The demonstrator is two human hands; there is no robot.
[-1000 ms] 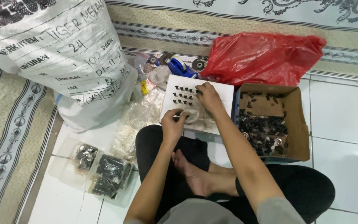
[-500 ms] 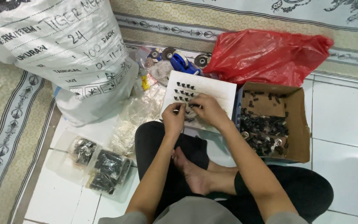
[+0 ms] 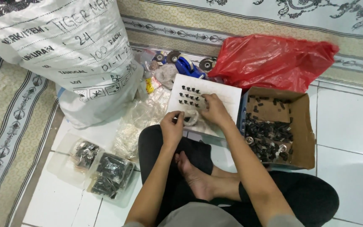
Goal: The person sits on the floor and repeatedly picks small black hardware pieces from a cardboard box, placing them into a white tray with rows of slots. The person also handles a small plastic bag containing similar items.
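I look down over a person sitting cross-legged on a white tiled floor, both bare forearms stretched forward over their lap. The left hand [image 3: 172, 126] is curled with its fingertips pinched together on the near edge of a small clear plastic bag [image 3: 190, 117], which lies just past those fingertips on the near part of a white board [image 3: 227, 98]. The right hand [image 3: 215, 110] rests palm down on the same board, its fingers together and bent, touching the right side of the bag; I cannot tell whether they actually grip it. Just beyond the right fingertips, on the far left part of the board, small black pieces [image 3: 189, 96] stand in short rows, apart from both hands. To the right of the right hand, touching the board's edge, sits an open cardboard box [image 3: 301, 126] with a heap of small black parts [image 3: 267, 136] in its near half. Beyond the box and well past the fingers lies a crumpled red plastic bag [image 3: 274, 61]. Beyond the board, a blue tape dispenser [image 3: 186, 67] lies among small round things. Far to the left of the left hand stands a big white woven sack [image 3: 64, 54] with dark print on it. Between the sack and the left hand is a loose pile of clear plastic bags [image 3: 141, 120]. Nearer than the left fingers, off to the left on the floor, lie clear packets filled with dark parts [image 3: 106, 174].
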